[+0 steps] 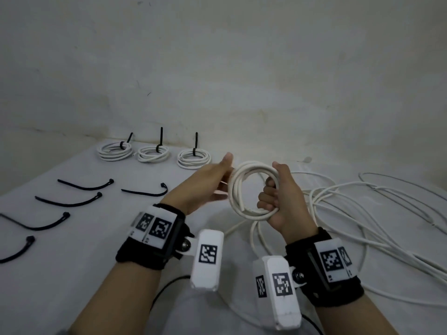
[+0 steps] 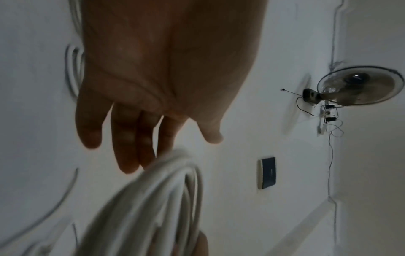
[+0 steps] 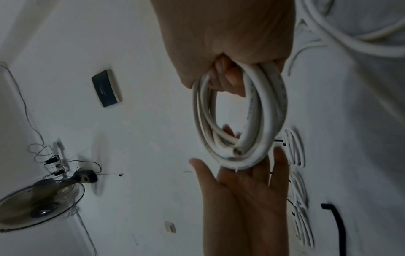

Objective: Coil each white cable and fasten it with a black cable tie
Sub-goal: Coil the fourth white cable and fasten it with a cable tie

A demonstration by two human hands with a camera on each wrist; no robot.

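right grip (image 1: 278, 199) curls round the white coil (image 1: 251, 189), left grip (image 1: 212, 184) spread at its 9 o'clock; loosening could spring loops before a black tie (image 1: 145, 191) goes on.

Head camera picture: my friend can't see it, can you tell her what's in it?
The right hand grips a white cable coil, and the open left hand is beside it. Three tied coils and loose black cable ties lie on the table.

I see a white cable coil (image 1: 251, 189) upright at frame centre. Three tied coils (image 1: 154, 153) sit upper left. Five black ties (image 1: 72, 199) lie left.
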